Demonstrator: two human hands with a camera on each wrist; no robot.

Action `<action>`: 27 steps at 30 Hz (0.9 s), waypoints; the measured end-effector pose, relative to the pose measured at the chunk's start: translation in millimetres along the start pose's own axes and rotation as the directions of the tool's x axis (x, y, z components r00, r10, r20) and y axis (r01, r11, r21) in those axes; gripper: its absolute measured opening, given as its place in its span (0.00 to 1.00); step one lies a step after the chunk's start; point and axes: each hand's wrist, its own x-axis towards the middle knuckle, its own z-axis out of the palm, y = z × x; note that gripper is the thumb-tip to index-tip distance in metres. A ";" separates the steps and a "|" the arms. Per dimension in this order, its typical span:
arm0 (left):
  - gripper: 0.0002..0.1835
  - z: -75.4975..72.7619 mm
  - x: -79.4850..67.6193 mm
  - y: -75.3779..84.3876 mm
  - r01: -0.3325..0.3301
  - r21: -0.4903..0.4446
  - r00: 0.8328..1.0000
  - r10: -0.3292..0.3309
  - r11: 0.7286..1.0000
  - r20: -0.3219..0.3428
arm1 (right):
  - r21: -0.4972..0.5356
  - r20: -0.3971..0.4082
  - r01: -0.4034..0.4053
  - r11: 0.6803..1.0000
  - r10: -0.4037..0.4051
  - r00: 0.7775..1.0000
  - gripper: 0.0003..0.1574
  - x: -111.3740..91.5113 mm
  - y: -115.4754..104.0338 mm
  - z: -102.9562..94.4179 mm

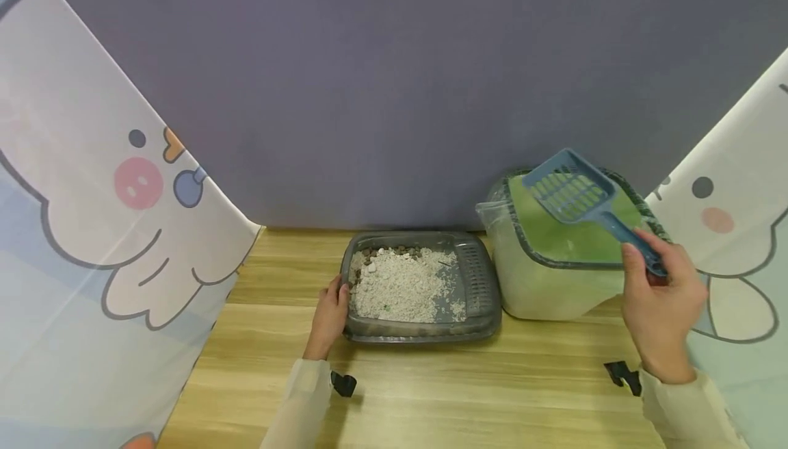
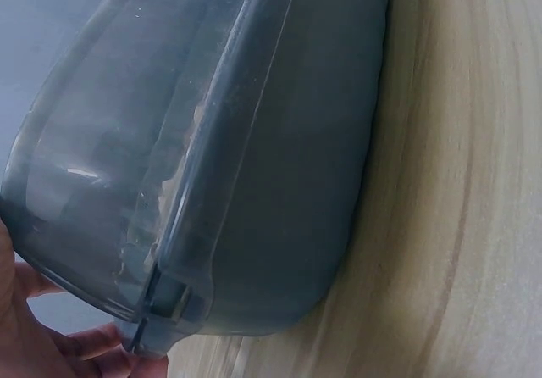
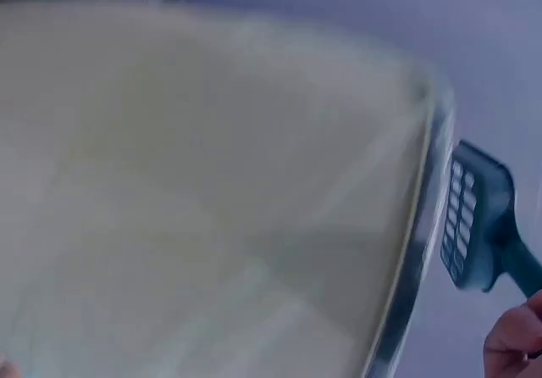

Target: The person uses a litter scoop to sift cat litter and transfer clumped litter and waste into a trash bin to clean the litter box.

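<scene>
My right hand (image 1: pixel 663 298) grips the handle of a blue slotted litter scoop (image 1: pixel 569 189), holding it over the lined bin (image 1: pixel 554 288) at the right. In the right wrist view the scoop (image 3: pixel 480 213) stands beyond the bin's rim, its slots bare. A grey litter box (image 1: pixel 425 331) lies on the table left of the bin. Pale crumbly litter (image 1: pixel 400 288) fills its left and middle, with brown lumps along the back. My left hand (image 1: pixel 329 315) holds the box's left rim; in the left wrist view its fingers (image 2: pixel 93 342) are at the rim's corner.
A clear plastic liner hangs over the rim of the bin, whose inside looks green. Behind stands a grey wall panel (image 1: pixel 394 93); cartoon-printed curtains (image 1: pixel 92 230) flank both sides. The table (image 1: pixel 431 394) has a wood-grain top.
</scene>
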 end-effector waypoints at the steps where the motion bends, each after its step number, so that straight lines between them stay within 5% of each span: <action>1: 0.29 -0.5 0.2 0.0 0.002 -0.003 1.000 -0.002 1.000 0.001 | 0.034 0.040 0.020 0.999 -0.022 0.999 0.15 -5.9 -4.2 4.1; 5: 0.29 -1.0 0.7 -0.4 0.009 -0.006 1.000 -0.009 1.000 -0.004 | 0.139 0.264 0.068 0.988 -0.103 0.959 0.17 -32.4 -18.3 28.9; 9: 0.29 0.3 1.6 -0.1 0.004 -0.006 1.000 -0.004 1.000 -0.014 | 0.148 0.507 0.057 0.987 -0.125 0.853 0.20 -61.7 -24.6 62.3; 12: 0.28 2.2 1.7 0.5 0.001 -0.001 1.000 -0.001 1.000 -0.013 | 0.078 0.641 0.016 0.997 -0.062 0.765 0.16 -82.8 -23.6 86.2; 19: 0.27 6.7 2.6 2.8 0.003 -0.015 1.000 -0.003 1.000 -0.022 | -0.116 0.791 -0.103 0.988 0.155 0.592 0.12 -111.4 -8.3 119.7; 27: 0.29 3.4 3.6 1.8 -0.008 -0.005 0.998 0.007 1.000 -0.055 | -0.190 0.898 -0.046 0.981 0.193 0.397 0.12 -111.4 2.6 136.4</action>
